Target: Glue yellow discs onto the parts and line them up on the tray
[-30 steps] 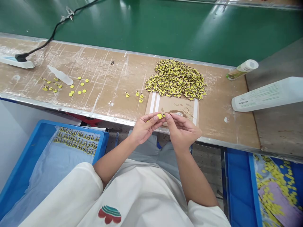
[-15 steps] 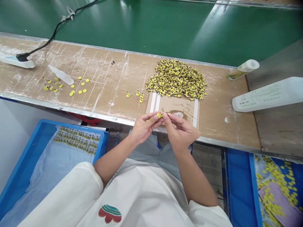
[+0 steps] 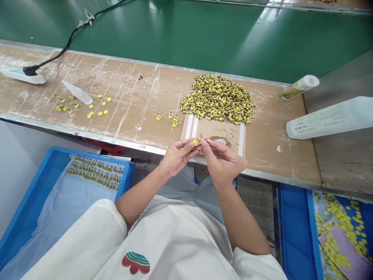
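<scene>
Between the thumb and fingers of my left hand (image 3: 178,157) is a small yellow disc (image 3: 196,142). My right hand (image 3: 223,161) meets it there, thumb and forefinger pinched at a small dark part on the disc's right side; the fingertips mostly hide that part. Both hands are over the table's front edge, at a cardboard sheet (image 3: 204,130) with white tape strips. On the sheet are a wet patch with a clear blob (image 3: 220,141) and a thin stick (image 3: 236,142). Behind it rises a heap of small yellow-and-dark pieces (image 3: 218,97).
Loose yellow pieces (image 3: 175,124) and yellow discs (image 3: 100,113) lie leftward near a white dropper bottle (image 3: 78,92) and a power strip (image 3: 36,77). At right are a toothpick tub (image 3: 300,87) and a large bottle (image 3: 326,118). Blue trays (image 3: 52,152) flank me below the table.
The view has shifted very slightly. Both hands stay together at the yellow disc, with hardly any finger movement.
</scene>
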The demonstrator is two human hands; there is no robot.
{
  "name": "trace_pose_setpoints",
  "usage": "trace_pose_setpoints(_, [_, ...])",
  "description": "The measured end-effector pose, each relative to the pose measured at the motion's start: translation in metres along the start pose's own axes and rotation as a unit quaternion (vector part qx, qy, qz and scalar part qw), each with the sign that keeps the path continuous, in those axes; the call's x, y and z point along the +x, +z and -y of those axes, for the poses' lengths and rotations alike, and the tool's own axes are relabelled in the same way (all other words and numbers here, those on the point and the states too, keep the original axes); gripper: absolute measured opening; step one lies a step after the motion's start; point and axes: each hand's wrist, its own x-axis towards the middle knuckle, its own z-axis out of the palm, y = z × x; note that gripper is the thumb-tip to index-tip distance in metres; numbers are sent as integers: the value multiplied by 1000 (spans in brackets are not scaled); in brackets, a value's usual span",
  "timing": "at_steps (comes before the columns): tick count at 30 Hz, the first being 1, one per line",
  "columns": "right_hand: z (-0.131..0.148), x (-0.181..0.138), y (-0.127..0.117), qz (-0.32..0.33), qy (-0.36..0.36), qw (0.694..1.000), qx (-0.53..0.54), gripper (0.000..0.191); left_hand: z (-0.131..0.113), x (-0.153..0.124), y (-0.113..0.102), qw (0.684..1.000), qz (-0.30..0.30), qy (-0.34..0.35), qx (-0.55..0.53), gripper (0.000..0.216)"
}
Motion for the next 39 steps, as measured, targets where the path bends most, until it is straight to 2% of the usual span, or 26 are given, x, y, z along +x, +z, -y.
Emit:
trace_pose_setpoints(5, [2,0,2,-14,2,1000,18,18,0,0,1,1000,3,3,-1,23])
trace_pose_setpoints(20, [-4,-2,0,5,-38,999,16,16,2,-2,0,1000,3,15,-6,22])
trace_pose_setpoints(30, [-3,0,5,29,-49,998,-6,14,3,-3,-3,997,-53,48,37,26])
trace_pose_setpoints(35, [-5,0,9,31,-85,995,-41,11,-1,-14,-2,992,-64,73,81,34])
trace_pose_setpoints(39, [-6,-1,14,47,-79,995,-28,11,-7,-21,-3,989,-68,88,98,37])
